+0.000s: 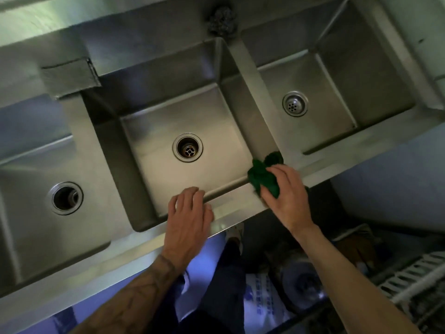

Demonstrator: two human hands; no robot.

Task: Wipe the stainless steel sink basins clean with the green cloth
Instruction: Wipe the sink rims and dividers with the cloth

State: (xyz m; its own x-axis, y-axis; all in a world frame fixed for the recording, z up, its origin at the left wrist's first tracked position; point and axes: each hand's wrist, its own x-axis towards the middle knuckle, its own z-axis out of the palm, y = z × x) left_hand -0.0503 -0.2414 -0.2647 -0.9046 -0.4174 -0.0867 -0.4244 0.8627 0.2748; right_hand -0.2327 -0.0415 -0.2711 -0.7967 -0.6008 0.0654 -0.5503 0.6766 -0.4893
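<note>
Right hand (pixel 286 191) grips the bunched green cloth (pixel 261 175) on the sink's near rim (pixel 236 200).
The cloth sits where the divider (pixel 252 92) meets the rim, between the middle basin (pixel 156 131) and the right basin (pixel 337 92). The left hand (pixel 190 213), fingers relaxed and empty, rests on the rim, probably as a brace.
</note>
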